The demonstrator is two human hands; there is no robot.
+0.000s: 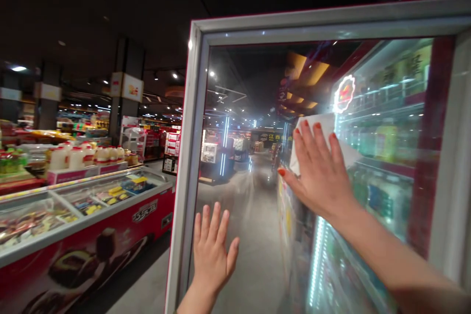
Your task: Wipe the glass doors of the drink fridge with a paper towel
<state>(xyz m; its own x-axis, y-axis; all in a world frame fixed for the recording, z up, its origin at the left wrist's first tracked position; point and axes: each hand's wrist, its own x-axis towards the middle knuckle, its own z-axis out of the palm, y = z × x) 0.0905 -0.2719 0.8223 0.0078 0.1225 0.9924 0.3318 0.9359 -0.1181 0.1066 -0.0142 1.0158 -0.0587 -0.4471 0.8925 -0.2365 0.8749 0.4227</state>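
Observation:
A glass door (250, 235) in a pale grey frame stands in front of me, swung open. My right hand (324, 176) holds a white cloth (324, 120) flat against its glass, with the fingers spread over it. Part of the cloth is hidden under the palm. Lower and to the left, my left hand (213, 245) is open, its palm towards the glass and its fingers stretched upward near the frame's left side. It has nothing in it. Whether that palm touches the glass, I cannot tell.
Through or in the glass appear lit shelves of bottles (386, 142) on the right. To the left runs a red chest freezer (121, 230) with packaged goods under its glass top. White jugs with red caps (75, 157) stand behind it. Dark pillars (127, 93) rise farther back.

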